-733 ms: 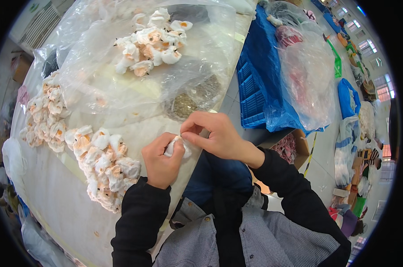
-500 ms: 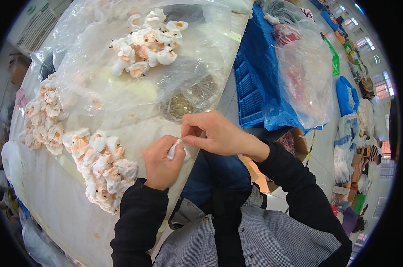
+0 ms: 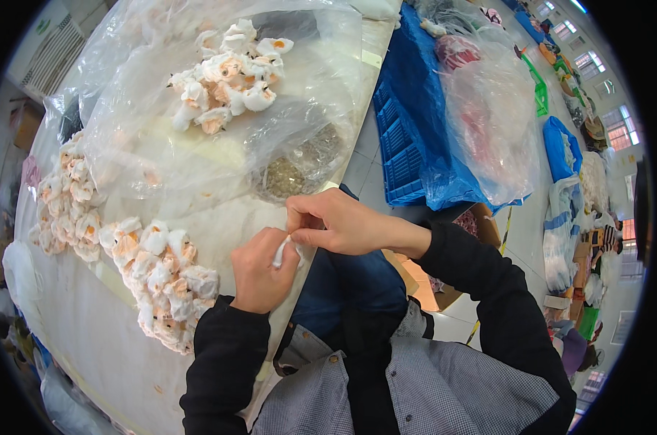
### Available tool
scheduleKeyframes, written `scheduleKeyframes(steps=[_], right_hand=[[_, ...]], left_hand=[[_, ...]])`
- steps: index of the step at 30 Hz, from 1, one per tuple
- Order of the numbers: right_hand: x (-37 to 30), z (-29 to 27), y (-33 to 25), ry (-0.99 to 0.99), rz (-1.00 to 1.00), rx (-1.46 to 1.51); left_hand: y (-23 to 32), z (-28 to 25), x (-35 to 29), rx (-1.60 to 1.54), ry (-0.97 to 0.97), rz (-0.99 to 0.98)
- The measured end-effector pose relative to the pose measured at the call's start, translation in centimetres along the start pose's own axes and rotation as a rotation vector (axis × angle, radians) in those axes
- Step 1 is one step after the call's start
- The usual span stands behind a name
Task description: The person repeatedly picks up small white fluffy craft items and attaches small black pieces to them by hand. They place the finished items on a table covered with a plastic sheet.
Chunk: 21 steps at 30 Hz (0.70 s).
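A small white plush piece is gripped in my left hand, most of it hidden by the fingers. My right hand pinches at the upper edge of the same piece, thumb and forefinger together; whether a needle or thread is between them is too small to tell. Left of my hands lies a heap of similar plush pieces, white and fluffy with peach and orange patches. Another row of them sits farther left. A third pile rests on clear plastic farther up the table.
A clear plastic bag of small greenish-brown bits lies just beyond my hands on the pale table. Right of the table stand a blue crate with blue sheeting and a bulging clear bag. An open cardboard box is beside my legs.
The view has shifted a little. Both hands stay together at the plush piece, with the right hand's pinch slightly lower and closer against the left thumb.
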State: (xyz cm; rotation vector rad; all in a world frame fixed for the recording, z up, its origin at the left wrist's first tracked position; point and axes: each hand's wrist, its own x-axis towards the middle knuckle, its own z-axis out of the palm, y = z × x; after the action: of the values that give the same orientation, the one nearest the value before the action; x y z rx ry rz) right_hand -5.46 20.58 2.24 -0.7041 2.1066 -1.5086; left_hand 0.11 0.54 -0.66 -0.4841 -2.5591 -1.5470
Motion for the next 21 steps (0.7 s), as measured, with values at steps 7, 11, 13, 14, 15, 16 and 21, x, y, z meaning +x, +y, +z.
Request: scheduleKeyframes(steps=[7,11,13,14,15,16,21], right_hand=[[-0.5,0.1,0.3,0.041,-0.017,0.012],[-1.2,1.0,-0.1,0.28,-0.049,0.176],[-1.5,0.8,-0.9,0.406,-0.061,0.265],[-1.5,0.5,-1.3,0.469,-0.085,0.233],[-1.6,0.6,-1.5,0.493,-0.105,0.104],[-1.6,0.8,-1.6,0.516,-0.124,-0.026],[-1.9,3.4,-0.8,0.585,-0.102,-0.152]], left_hand=[[-0.1,0.0,-0.1,0.01,-0.003,0.019],[-0.5,0.6,-0.1,-0.245,0.104,-0.078],[-0.7,0.6,0.0,-0.455,0.162,-0.191],[-0.3,0.2,0.2,-0.529,0.174,-0.233],[-0.2,0.0,0.2,-0.563,0.175,-0.236],[-0.1,-0.2,0.0,-0.598,0.177,-0.24],[0.2,-0.3,-0.3,-0.683,0.15,-0.308]])
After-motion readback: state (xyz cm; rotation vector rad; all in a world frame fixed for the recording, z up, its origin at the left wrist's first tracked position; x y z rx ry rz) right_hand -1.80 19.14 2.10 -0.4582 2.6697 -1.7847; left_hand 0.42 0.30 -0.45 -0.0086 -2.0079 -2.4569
